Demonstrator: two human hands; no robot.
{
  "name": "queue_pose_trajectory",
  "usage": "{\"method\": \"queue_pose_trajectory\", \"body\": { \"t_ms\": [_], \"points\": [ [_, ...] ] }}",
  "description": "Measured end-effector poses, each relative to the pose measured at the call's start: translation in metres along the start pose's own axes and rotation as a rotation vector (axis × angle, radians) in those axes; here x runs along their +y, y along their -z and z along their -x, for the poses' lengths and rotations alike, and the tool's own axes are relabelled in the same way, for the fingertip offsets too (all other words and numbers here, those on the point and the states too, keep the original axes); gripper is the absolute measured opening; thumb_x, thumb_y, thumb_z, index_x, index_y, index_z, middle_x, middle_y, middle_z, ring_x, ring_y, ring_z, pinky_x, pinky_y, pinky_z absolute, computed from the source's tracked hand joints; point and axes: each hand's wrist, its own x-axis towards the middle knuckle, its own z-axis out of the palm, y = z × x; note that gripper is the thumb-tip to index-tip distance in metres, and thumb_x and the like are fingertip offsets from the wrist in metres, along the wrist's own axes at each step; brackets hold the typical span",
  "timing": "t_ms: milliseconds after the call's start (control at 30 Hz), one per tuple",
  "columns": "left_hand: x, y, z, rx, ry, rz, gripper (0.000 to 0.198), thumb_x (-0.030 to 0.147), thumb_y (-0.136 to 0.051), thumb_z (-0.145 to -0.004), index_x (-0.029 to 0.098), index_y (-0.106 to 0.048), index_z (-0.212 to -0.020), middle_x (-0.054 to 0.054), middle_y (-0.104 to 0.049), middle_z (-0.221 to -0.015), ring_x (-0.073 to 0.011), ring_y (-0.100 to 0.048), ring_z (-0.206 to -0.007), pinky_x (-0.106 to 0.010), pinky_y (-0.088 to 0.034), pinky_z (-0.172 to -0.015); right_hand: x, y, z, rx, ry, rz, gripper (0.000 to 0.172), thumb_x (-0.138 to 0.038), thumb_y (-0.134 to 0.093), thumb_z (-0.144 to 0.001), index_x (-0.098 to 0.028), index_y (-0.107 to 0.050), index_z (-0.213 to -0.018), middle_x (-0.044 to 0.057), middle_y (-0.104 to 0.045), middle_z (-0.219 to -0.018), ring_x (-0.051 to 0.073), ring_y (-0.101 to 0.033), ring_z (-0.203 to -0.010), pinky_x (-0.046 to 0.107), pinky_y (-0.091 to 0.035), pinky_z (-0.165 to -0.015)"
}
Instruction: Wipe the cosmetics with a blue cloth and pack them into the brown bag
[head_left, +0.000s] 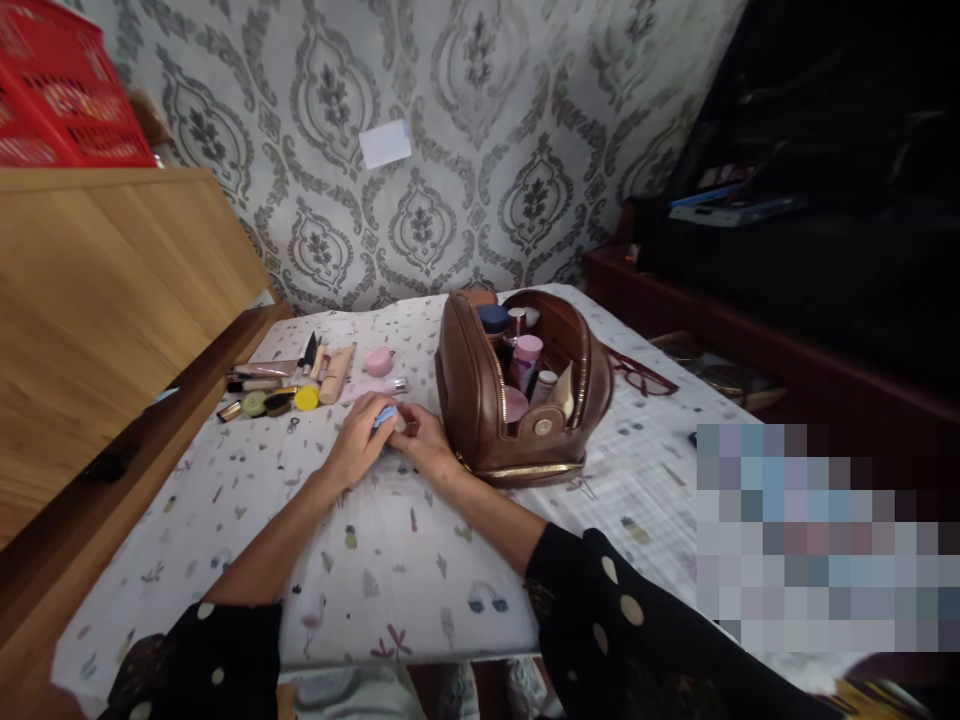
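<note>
Small light-blue item (385, 416), held between both hands (360, 438), mostly covered, full shape unclear

blue obj. (385, 417) part. hidden, basket (56, 48) cut off

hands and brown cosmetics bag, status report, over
Left hand gripping small pale-blue item; right hand alongside, grip unclear. Brown cosmetics bag unzipped, stocked, beside right hand. Pink tube lying just beyond hands.

White card (385, 146) — on patterned wallpaper (465, 110), red basket (52, 62)
</note>
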Motion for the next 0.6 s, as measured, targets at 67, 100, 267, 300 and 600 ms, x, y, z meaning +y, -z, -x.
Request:
{"method": "queue_pose_trajectory", "body": {
  "t_ms": [67, 100, 267, 300, 600],
  "points": [
    [-0.002, -0.003, 0.001, -0.020, 0.005, -0.006, 0.024, 0.033, -0.043, -0.097, 0.019, -0.061, -0.105, -0.009, -0.065, -0.106, -0.0221, -0.060, -0.104, -0.033, -0.046, -0.095, 0.001, 0.001, -0.001, 0.041, 0.033, 0.043, 0.044, -0.029, -0.075, -0.061, -0.017, -0.059, -0.101, 0.000, -0.063, -0.089, 0.013, -0.057, -0.067, 0.026, -0.048, -0.063],
    [-0.004, -0.004, 0.001, -0.027, 0.016, -0.004, 0.024, 0.033, -0.043, -0.097, 0.019, -0.060, -0.106, -0.009, -0.066, -0.107, -0.0220, -0.061, -0.104, -0.033, -0.046, -0.094, 0.002, 0.002, -0.001, 0.062, 0.056, 0.069, 0.047, -0.029, -0.075, -0.062, -0.018, -0.057, -0.104, 0.000, -0.062, -0.089, 0.012, -0.057, -0.067, 0.026, -0.048, -0.063],
    [-0.008, 0.002, 0.000, -0.078, 0.063, 0.018, 0.023, 0.036, -0.046, -0.097, 0.018, -0.061, -0.100, -0.005, -0.067, -0.097, -0.0205, -0.062, -0.091, -0.031, -0.046, -0.085, 0.002, 0.003, 0.004, 0.097, 0.136, 0.219, 0.050, -0.027, -0.071, -0.067, -0.020, -0.050, -0.112, -0.002, -0.060, -0.089, 0.011, -0.055, -0.062, 0.028, -0.049, -0.064],
    [-0.008, 0.003, -0.001, -0.084, 0.063, 0.021, 0.023, 0.036, -0.047, -0.096, 0.018, -0.061, -0.097, -0.005, -0.067, -0.094, -0.0198, -0.061, -0.088, -0.030, -0.046, -0.083, 0.001, 0.003, 0.005, 0.089, 0.143, 0.240, 0.050, -0.027, -0.071, -0.068, -0.021, -0.049, -0.113, -0.002, -0.060, -0.090, 0.011, -0.056, -0.062, 0.028, -0.049, -0.065],
    [-0.007, 0.001, -0.003, -0.046, 0.137, -0.030, 0.028, 0.039, -0.047, -0.093, 0.020, -0.049, -0.073, 0.001, -0.052, -0.069, -0.0149, -0.049, -0.068, -0.026, -0.037, -0.066, -0.014, 0.001, 0.019, 0.022, 0.218, 0.443, 0.052, -0.019, -0.065, -0.073, -0.021, -0.050, -0.122, -0.004, -0.058, -0.086, 0.013, -0.055, -0.066, 0.030, -0.050, -0.071]
  ]
}}
